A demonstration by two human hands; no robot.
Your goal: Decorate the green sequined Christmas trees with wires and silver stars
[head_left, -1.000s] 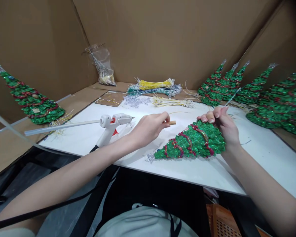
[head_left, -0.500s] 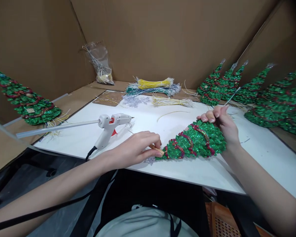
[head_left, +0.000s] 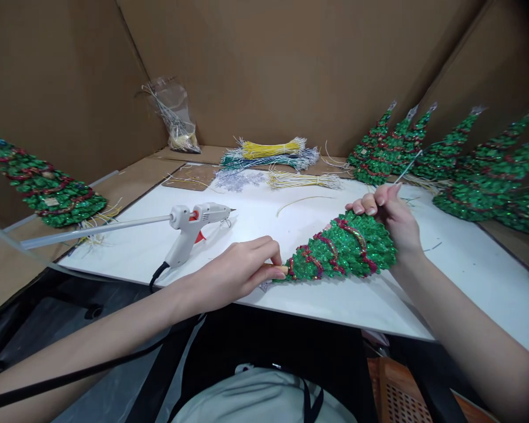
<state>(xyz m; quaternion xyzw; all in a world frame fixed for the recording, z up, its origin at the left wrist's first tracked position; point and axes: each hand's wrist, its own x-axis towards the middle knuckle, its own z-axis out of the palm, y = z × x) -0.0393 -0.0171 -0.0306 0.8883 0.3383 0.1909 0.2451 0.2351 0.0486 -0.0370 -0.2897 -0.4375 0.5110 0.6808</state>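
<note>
A green glittery miniature Christmas tree (head_left: 339, 247) with red garland lies on its side over the white board, tip to the left. At its tip my left hand (head_left: 242, 271) is closed, pinching a short pale wooden stick (head_left: 283, 269) between thumb and finger against the tree. My right hand (head_left: 394, 217) is closed round the back of the tree's wide base. A thin pale wire (head_left: 408, 167) sticks up from between its thumb and forefinger. Part of a clear, silvery star-like topper (head_left: 264, 286) shows under my left fingers; the rest is hidden.
A white glue gun (head_left: 189, 232) with a long glue stick stands left of my left hand, its cord hanging off the board edge. Behind lie wire bundles (head_left: 273, 150) and clear snowflakes (head_left: 238, 180). Several finished-looking trees (head_left: 462, 144) stand right, another tree (head_left: 48, 182) left.
The wooden stick in my left hand has turned from slanting down toward the tree to nearly level. The pale wire leans about the same. The whole view has shifted slightly.
</note>
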